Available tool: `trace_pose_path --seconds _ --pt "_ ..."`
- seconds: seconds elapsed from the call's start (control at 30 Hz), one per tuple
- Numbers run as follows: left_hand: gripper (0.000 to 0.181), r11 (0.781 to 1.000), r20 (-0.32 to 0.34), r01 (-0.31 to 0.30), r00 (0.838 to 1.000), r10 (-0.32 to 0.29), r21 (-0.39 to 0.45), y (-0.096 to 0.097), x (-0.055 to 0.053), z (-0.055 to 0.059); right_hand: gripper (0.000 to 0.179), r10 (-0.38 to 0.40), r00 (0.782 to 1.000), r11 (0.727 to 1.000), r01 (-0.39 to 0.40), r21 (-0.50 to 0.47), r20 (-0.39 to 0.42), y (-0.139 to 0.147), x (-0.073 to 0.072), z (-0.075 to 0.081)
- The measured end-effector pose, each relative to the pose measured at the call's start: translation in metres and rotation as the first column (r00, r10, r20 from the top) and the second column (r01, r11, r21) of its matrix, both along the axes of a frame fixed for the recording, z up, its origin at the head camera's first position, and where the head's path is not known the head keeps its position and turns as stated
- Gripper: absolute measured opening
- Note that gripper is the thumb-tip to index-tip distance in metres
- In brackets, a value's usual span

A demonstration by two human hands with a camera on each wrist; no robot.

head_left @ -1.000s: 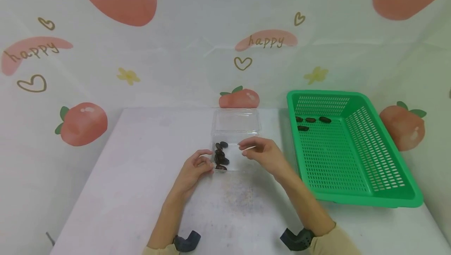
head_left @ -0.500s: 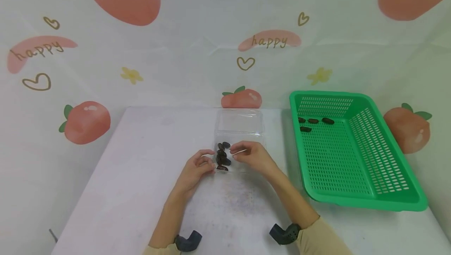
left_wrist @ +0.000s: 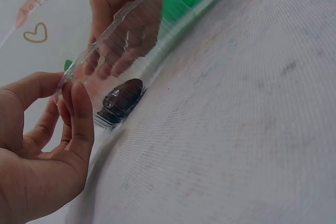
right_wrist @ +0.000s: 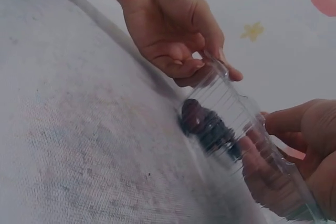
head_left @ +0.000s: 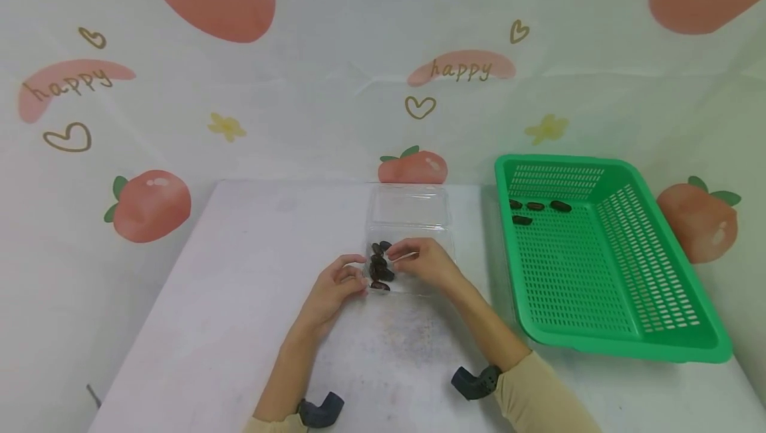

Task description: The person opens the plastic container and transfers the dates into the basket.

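A clear plastic clamshell box (head_left: 413, 283) lies on the table with its lid tipped back. Several dark brown dates (head_left: 378, 265) sit along its left side, one of them (left_wrist: 124, 97) showing through the wall in the left wrist view. My left hand (head_left: 331, 290) pinches the box's left rim between thumb and fingers, as the left wrist view also shows (left_wrist: 52, 140). Reaching over the box, my right hand (head_left: 426, 265) has its fingertips beside the upper dates, thumb and fingers apart. I see no date between them, though the plastic partly blurs its fingers.
A green perforated basket (head_left: 616, 346) stands on the right of the table, with several dates (head_left: 535, 206) in its far left corner. A printed cloth (head_left: 323, 87) hangs behind the table (head_left: 251, 247).
My right hand has moved left over the box until its fingertips reach the dates. The left hand stays at the box's rim. The whole head view has shifted slightly.
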State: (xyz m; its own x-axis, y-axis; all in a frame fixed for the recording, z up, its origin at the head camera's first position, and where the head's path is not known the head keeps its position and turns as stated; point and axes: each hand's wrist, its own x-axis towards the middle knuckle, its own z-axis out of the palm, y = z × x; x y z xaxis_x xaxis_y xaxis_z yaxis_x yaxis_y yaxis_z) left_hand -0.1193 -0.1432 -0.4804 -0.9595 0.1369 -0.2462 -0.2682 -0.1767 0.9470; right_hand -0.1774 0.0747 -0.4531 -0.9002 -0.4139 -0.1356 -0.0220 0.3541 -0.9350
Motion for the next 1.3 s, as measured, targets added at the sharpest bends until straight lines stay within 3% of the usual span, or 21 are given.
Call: trace_pose_path --seconds 0.13,0.47,0.63,0.93,1.1,1.3 --pt "0.046 1.0 -0.001 -0.001 1.0 0.001 0.001 0.001 0.0 0.0 0.027 0.068 0.996 0.997 -0.065 0.05 -0.052 0.0 -0.003 -0.003" --pt "0.045 1.0 0.004 -0.009 1.0 0.009 0.011 0.002 0.0 -0.001 0.032 0.143 0.99 0.971 -0.138 0.196 -0.01 -0.007 -0.005 -0.004" --pt "0.047 1.0 0.01 -0.005 1.0 0.005 0.018 0.001 0.001 0.0 0.033 0.17 0.985 0.96 -0.165 0.227 -0.001 -0.01 -0.006 -0.004" --pt "0.044 1.0 0.027 -0.002 1.0 0.002 0.009 0.0 0.001 -0.002 0.035 0.247 0.967 0.939 -0.225 0.259 -0.057 -0.012 -0.006 -0.006" --pt "0.045 1.0 0.024 -0.001 1.0 0.0 0.017 -0.001 0.001 -0.002 0.033 0.256 0.965 0.939 -0.232 0.255 -0.063 -0.013 -0.005 -0.005" --pt "0.046 1.0 0.02 0.005 1.0 -0.005 0.027 0.0 0.002 0.001 0.029 0.204 0.978 0.951 -0.187 0.246 -0.043 -0.013 -0.003 0.0"
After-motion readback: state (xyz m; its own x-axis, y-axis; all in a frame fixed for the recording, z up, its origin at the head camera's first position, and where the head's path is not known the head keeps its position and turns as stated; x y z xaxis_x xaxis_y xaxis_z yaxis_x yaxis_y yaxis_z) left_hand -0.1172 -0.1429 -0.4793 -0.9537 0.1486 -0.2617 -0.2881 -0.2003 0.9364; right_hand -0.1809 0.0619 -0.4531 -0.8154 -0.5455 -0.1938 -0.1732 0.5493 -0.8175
